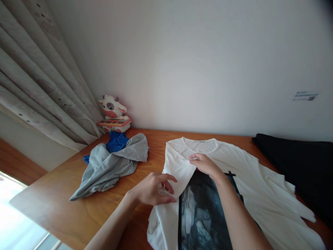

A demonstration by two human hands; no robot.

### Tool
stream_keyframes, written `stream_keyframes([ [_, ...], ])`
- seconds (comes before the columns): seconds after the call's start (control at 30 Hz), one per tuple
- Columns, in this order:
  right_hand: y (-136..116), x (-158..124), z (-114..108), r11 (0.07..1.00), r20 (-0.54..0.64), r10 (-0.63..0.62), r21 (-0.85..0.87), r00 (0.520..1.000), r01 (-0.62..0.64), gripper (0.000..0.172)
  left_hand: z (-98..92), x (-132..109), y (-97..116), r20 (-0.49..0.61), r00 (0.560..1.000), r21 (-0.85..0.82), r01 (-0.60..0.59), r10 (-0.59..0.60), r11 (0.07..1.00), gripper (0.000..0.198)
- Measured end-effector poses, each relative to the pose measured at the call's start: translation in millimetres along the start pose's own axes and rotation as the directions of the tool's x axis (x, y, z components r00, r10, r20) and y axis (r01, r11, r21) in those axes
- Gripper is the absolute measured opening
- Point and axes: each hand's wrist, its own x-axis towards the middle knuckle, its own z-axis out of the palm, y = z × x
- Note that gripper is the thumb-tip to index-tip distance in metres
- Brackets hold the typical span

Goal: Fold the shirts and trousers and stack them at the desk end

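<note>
A white T-shirt with a dark printed panel lies spread on the wooden table. Its left sleeve side is folded in over the front. My left hand rests on the folded flap's lower edge, fingers curled and pinching the cloth. Higher up the same flap, near the shirt's chest, my right hand pinches the fold's edge with its fingers closed.
A crumpled grey garment lies left of the shirt with a blue cloth under its far end. A cow-shaped toy keyboard stands against the wall. Black clothing lies at the right. Curtains hang at the left.
</note>
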Motion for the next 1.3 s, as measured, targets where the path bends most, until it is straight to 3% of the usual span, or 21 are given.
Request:
stream_keyframes([
  [0.1,0,-1,-2,0.99,-0.039,-0.016,-0.138,0.999,0.01,0.03,3.8,3,-1,0.006,0.995,-0.102,0.099,-0.099,0.99,0.025],
  [0.2,-8,-5,1,0.968,-0.093,-0.103,-0.24,0.99,0.078,0.033,9.0,8,-8,-0.162,0.983,0.007,0.093,-0.09,0.996,0.028],
  [0.27,-16,-8,5,0.948,-0.082,-0.195,-0.272,0.977,0.166,0.034,11.8,10,-16,-0.206,0.978,0.114,0.067,-0.043,0.991,0.027],
  [0.4,-26,-13,18,0.898,0.025,-0.325,-0.304,0.945,0.317,0.03,12.8,8,-26,-0.098,0.987,0.252,0.146,-0.125,0.957,0.065],
  [0.47,-26,-14,26,0.882,0.062,-0.315,-0.348,0.947,0.317,0.034,12.0,6,-27,-0.051,0.984,0.292,0.177,-0.17,0.94,0.076],
  [0.57,-22,-16,37,0.862,0.102,-0.253,-0.428,0.962,0.272,0.048,12.1,5,-27,-0.04,0.983,0.31,0.182,-0.178,0.933,0.067],
  [0.73,-27,-22,43,0.829,0.132,-0.173,-0.515,0.976,0.217,0.057,14.7,8,-35,-0.251,0.959,0.144,0.169,-0.129,0.975,0.044],
  [0.87,-46,-31,39,0.806,0.178,-0.186,-0.535,0.966,0.254,0.051,17.8,11,-47,-0.351,0.932,0.107,0.132,-0.086,0.985,0.039],
  [1.03,-78,-57,32,0.796,0.337,-0.168,-0.508,0.927,0.329,0.041,23.5,13,-56,-0.303,0.951,0.238,0.145,-0.068,0.96,0.039],
  [1.1,-91,-69,32,0.789,0.385,-0.132,-0.518,0.914,0.332,0.037,20.5,19,-59,-0.283,0.956,0.219,0.149,-0.083,0.964,0.037],
  [1.2,-109,-87,35,0.773,0.442,-0.093,-0.532,0.892,0.344,0.034,8.5,37,-68,-0.336,0.93,0.128,0.199,-0.147,0.972,0.037],
  [1.3,-122,-99,38,0.759,0.476,-0.081,-0.54,0.876,0.364,0.035,-1.2,65,-78,-0.356,0.916,0.233,0.281,-0.188,0.931,0.043],
])
